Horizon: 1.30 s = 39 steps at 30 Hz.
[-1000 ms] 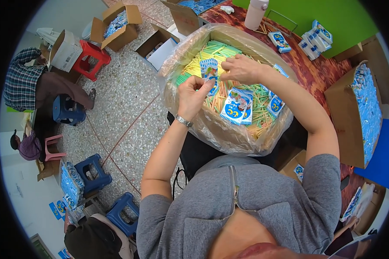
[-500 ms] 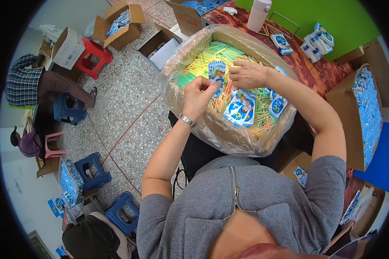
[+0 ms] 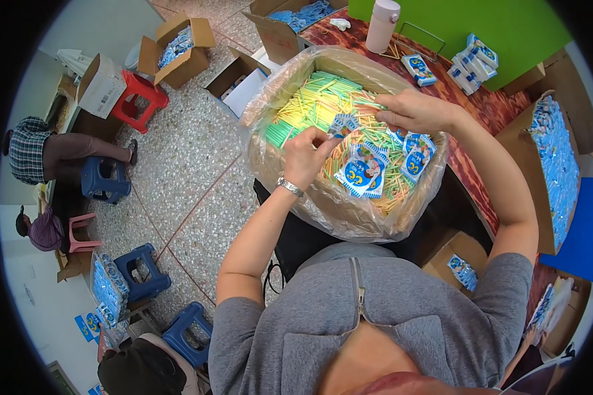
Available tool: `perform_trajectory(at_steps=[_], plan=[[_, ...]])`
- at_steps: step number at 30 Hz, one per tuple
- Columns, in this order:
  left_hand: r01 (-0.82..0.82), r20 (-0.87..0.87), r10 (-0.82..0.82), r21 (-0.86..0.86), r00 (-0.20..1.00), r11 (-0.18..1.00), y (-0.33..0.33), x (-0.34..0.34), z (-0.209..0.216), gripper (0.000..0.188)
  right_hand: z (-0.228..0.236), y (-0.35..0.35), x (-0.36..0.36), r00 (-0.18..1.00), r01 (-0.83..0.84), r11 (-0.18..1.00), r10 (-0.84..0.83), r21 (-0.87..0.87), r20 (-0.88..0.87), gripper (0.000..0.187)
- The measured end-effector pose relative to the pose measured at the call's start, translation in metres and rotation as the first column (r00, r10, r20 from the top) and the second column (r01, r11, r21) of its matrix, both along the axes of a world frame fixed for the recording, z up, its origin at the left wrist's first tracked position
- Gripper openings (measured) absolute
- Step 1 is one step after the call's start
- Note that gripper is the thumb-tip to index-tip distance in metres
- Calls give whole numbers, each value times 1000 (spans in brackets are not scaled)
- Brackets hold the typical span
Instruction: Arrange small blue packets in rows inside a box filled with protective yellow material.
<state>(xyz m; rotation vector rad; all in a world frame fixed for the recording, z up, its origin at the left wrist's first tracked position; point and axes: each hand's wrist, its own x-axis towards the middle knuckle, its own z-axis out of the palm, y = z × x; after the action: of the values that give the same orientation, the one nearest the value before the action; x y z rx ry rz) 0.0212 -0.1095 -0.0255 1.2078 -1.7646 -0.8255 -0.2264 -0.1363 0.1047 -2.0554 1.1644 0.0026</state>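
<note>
A carton lined with a clear plastic bag (image 3: 336, 220) stands in front of me, filled with thin pastel sticks (image 3: 316, 99) in green, yellow and orange. My left hand (image 3: 304, 158) pinches a small blue-and-white packet (image 3: 344, 125) over the sticks. Across from it, my right hand (image 3: 416, 110) has its fingers curled down at the sticks' far right side; what its fingertips hold, if anything, I cannot make out. On the sticks lie a larger-looking packet (image 3: 364, 171), another packet (image 3: 416, 157) to its right, and one partly covered between them.
A pink bottle (image 3: 382, 26) and stacked packets (image 3: 474, 62) stand on the red patterned table (image 3: 441, 79). Cartons of packets (image 3: 557, 164) flank it at right. Blue stools (image 3: 141, 271), a red stool (image 3: 140, 100) and other people (image 3: 33, 151) are at left.
The packet in my left hand has tilted over and now looks shorter. My right hand has shifted to the right, away from it. The view has moved slightly.
</note>
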Motion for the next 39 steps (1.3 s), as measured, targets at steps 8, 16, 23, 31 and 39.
perform_trajectory(at_steps=[8, 16, 23, 31, 39], plan=[[-26, -5, 26, 16, 1000, 1000, 3, -3, 8, 20, 3, 4, 13, 971, -223, 894, 168, -389, -170, 18], [32, 139, 15, -331, 990, 943, 4, -4, 8, 20, 31, -1, 41, 823, -379, 902, 227, -206, -521, 27], [64, 136, -11, -388, 991, 919, 0, -15, 7, 21, 30, -10, 49, 765, -426, 877, 217, -224, -606, 30], [83, 68, -60, -415, 996, 906, -3, -24, 4, 24, 38, 0, 38, 857, -398, 808, 159, -433, -490, 25], [204, 96, -184, -299, 978, 932, -2, -38, 14, 20, 14, 21, 9, 956, -268, 591, 263, -761, -132, 40]])
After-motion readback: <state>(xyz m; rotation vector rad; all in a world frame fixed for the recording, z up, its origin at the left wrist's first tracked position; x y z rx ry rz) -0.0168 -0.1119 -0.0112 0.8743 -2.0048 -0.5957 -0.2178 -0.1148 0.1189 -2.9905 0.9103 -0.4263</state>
